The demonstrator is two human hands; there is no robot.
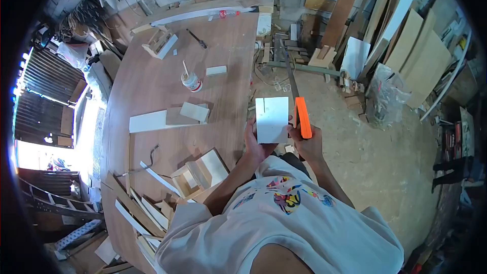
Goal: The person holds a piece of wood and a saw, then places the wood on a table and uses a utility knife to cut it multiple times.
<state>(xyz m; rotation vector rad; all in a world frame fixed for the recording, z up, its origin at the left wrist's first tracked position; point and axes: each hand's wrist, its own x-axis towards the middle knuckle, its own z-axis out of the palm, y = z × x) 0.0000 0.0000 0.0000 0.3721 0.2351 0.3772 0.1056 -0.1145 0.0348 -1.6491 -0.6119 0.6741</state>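
A white rectangular board (272, 127) with a dark slot near its top edge is held up in front of me. My left hand (253, 142) is closed around its lower left side. In my right hand (310, 146) is a handsaw (303, 116), gripped by its orange handle. The saw's long, narrow blade points away from me, beside the board's right edge. Fingers of my right hand come right up to that edge of the board. Most of my left fingers are hidden behind the board.
On the wooden table (152, 86) to the left are a glue jar (192, 82) with a stick in it, a small white block (216, 70), flat board pieces (148, 121) and a wooden box-like assembly (200, 175). Boards (345, 5) lean on the wall at right. A plastic bag (386, 96) lies on the floor.
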